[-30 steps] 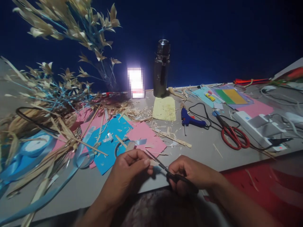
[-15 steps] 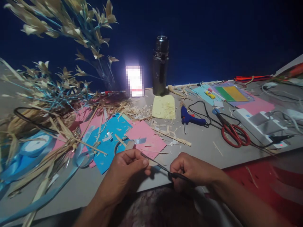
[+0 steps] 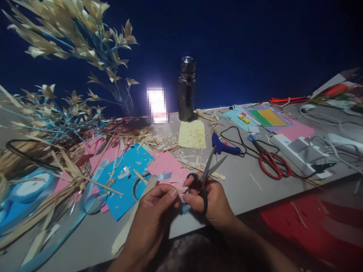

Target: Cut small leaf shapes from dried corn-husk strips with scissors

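Observation:
My left hand [image 3: 151, 207] pinches a small pale piece of dried husk [image 3: 182, 190] between thumb and fingertips. Black-handled scissors [image 3: 206, 174] hang on the fingers of my right hand [image 3: 217, 200], blades parted and pointing up and away from me. My right thumb and fingertip meet the husk piece's other end, close to my left fingers. A small light-blue bit [image 3: 185, 209] shows just below the fingertips; what it belongs to is unclear. Under my left wrist runs a longer pale husk strip [image 3: 120, 241], partly hidden by the hand.
Blue paper [image 3: 119, 204], husk scraps and a ribbon roll [image 3: 31, 187] lie left, below dried-flower stems [image 3: 107, 64]. Behind stand a flask [image 3: 186, 94] and a bright blurred screen [image 3: 157, 105]. Rightward are a glue gun [image 3: 227, 147], red-handled scissors [image 3: 273, 166] and a power strip [image 3: 297, 153].
The scissors have swung from lying against the husk piece to pointing up with blades apart. My right hand has moved left and turned, its fingertips now at the husk. The view has shifted slightly.

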Demonstrator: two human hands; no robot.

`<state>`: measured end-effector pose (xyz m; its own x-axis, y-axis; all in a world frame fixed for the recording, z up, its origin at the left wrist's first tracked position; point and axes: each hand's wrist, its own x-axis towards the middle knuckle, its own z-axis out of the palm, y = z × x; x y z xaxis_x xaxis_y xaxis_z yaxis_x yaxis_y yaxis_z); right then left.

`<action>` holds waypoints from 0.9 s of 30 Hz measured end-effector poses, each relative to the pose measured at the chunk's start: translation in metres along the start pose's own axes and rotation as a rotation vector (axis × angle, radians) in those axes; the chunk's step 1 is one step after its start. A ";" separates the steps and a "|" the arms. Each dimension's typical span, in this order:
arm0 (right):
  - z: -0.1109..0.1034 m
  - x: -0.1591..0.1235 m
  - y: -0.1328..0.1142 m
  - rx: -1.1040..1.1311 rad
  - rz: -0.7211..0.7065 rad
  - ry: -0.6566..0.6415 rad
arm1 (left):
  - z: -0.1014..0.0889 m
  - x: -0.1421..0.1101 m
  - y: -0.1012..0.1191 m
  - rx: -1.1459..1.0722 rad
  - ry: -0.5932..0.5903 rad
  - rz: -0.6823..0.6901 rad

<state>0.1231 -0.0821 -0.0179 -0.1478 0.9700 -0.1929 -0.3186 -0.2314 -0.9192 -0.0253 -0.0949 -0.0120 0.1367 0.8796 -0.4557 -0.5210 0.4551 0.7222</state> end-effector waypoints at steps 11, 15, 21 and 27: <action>-0.006 0.010 -0.013 -0.111 0.009 -0.099 | -0.012 0.003 0.003 0.140 -0.108 0.017; -0.006 0.016 -0.012 -0.073 -0.025 -0.068 | -0.014 0.008 0.006 0.100 -0.072 0.039; 0.002 0.021 0.000 -0.046 -0.053 0.008 | -0.004 0.011 0.008 -0.113 -0.021 -0.007; 0.012 0.022 0.003 0.034 -0.044 -0.007 | 0.005 0.012 0.009 -0.188 0.053 0.008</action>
<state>0.1075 -0.0623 -0.0207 -0.1395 0.9787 -0.1505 -0.3561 -0.1914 -0.9146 -0.0241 -0.0800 -0.0082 0.0895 0.8723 -0.4807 -0.6708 0.4096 0.6183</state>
